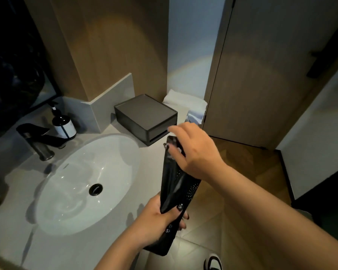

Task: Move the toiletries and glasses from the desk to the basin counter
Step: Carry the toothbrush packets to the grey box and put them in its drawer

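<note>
A long black toiletry pouch (pixel 176 184) hangs in the air over the right edge of the basin counter (pixel 148 164). My left hand (pixel 160 219) grips its lower half, thumb across the front. My right hand (pixel 193 151) pinches the pouch's top end with the thumb, and its forefinger sticks out toward the grey box. The pouch's bottom end shows white lettering, partly hidden by my left hand. No glasses are visible.
A white oval basin (pixel 82 184) fills the counter, with a black tap (pixel 37 139) and a pump bottle (pixel 63 126) behind it. A dark grey lidded box (pixel 144 117) and folded white towels (pixel 183 102) stand at the counter's back right. A wooden door (pixel 261 75) is to the right.
</note>
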`<move>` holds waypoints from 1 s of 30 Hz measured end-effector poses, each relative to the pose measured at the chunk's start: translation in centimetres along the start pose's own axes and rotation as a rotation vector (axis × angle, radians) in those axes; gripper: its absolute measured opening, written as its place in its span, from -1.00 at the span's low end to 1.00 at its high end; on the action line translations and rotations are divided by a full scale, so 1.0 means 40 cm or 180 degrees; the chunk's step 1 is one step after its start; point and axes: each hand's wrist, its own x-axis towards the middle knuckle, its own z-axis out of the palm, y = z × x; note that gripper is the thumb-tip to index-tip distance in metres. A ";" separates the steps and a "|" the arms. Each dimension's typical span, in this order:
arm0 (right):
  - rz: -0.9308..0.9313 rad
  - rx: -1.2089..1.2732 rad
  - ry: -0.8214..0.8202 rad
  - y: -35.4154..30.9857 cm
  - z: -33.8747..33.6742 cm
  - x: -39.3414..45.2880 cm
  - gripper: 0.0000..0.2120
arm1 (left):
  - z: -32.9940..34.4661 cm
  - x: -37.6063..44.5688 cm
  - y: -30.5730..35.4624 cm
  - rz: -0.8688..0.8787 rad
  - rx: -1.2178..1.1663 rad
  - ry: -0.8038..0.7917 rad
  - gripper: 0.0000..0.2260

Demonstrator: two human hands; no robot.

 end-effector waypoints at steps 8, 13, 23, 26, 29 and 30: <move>-0.0721 -0.0456 -0.0060 0.304 0.002 0.063 -0.39 | 0.132 0.244 0.060 0.0172 0.0822 0.0262 -0.89; -0.0372 -0.0097 0.0197 0.529 0.017 0.094 -0.38 | 0.201 0.397 0.113 0.0141 0.1167 0.0372 -0.86; 0.0798 0.1158 0.0096 0.764 0.067 0.135 -0.52 | 0.174 0.522 0.100 -0.0223 0.0631 0.2348 -0.76; 0.1102 0.1514 -0.0313 0.761 0.131 0.145 -0.50 | 0.125 0.546 0.103 -0.0231 0.0203 0.3014 -0.75; 0.1292 0.1793 -0.0692 0.740 0.203 0.166 -0.51 | 0.060 0.577 0.110 -0.0149 -0.0146 0.3471 -0.87; 0.1352 0.1879 -0.0801 0.730 0.227 0.176 -0.54 | 0.036 0.589 0.115 -0.0136 -0.0197 0.3645 -0.90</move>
